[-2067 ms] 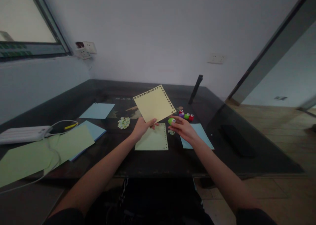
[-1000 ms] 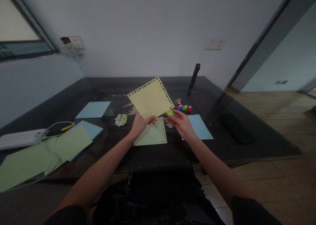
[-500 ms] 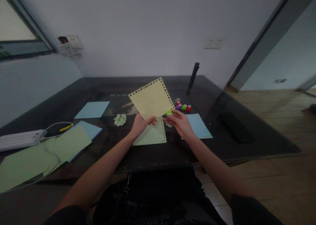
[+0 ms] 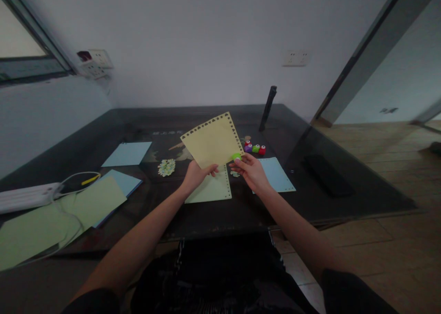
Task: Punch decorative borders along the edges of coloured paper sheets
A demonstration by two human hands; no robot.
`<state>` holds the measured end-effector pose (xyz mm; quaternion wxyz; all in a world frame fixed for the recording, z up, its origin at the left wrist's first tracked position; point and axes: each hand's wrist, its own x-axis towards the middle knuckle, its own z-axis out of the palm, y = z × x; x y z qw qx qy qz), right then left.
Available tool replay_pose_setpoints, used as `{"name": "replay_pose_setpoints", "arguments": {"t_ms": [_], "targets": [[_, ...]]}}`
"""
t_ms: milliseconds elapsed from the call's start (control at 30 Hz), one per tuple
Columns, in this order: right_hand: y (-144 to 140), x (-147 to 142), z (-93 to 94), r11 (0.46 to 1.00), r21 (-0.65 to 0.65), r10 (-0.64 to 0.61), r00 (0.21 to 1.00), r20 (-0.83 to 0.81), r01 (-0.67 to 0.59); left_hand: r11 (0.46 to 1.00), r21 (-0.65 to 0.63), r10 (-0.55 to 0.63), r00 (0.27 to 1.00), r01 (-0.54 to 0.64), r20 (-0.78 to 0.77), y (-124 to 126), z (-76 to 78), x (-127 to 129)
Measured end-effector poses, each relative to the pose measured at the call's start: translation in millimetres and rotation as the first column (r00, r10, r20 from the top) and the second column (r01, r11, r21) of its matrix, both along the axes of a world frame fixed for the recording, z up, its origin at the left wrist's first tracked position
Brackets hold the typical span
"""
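We held the yellow sheet (image 4: pixel 212 140) up off the counter (image 4: pixel 241 213), tilted, its punched edges running along the top and right sides. Our left hand (image 4: pixel 195 174) pinched its lower corner, thumb over the front and fingers behind, a closed grip on the paper. Our right hand (image 4: pixel 251 170) met the sheet at its lower right edge, fingers curled tight around a green punch (image 4: pixel 236 157) that touched that edge; whether the paper sat inside the punch slot we could not tell.

Below the yellow sheet, flat on the counter, lay a green sheet (image 4: pixel 211 189) with a dotted border along its right side. Just right of the yellow sheet sat a row of small punches (image 4: pixel 255 148), purple, green and red, and under our right wrist lay a blue sheet (image 4: pixel 278 175). A small heap of paper scraps (image 4: pixel 166 167) lay left of the yellow sheet, and farther left a blue square (image 4: pixel 127 153). Well to the left of it were a large green paper (image 4: pixel 58 217) over another blue one, a white power strip (image 4: pixel 25 197) and a looped cable (image 4: pixel 77 178). Behind the yellow sheet, a dark stick-like object (image 4: pixel 268 107) leaned near the wall. A dark flat object (image 4: pixel 325 168) lay well to the right.
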<state>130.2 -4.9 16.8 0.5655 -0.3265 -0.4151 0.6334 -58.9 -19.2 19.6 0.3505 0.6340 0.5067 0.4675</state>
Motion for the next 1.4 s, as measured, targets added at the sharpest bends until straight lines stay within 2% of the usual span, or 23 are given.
{"name": "replay_pose_setpoints", "arguments": {"t_ms": [333, 533, 1400], "targets": [[0, 2, 0.7, 1.000, -0.028, 0.002, 0.998, 0.070, 0.000, 1.000, 0.006, -0.018, 0.998, 0.019, -0.067, 5, -7.7, -4], [0, 3, 1.5, 1.000, -0.016, -0.008, 0.994, 0.107, 0.010, 1.000, 0.004, -0.016, 0.996, 0.016, -0.086, 4, -7.2, -3], [3, 3, -2.5, 0.999, -0.032, -0.013, 0.999, 0.049, 0.015, 1.000, 0.005, -0.022, 0.990, 0.023, -0.141, 6, -10.9, -5]]}}
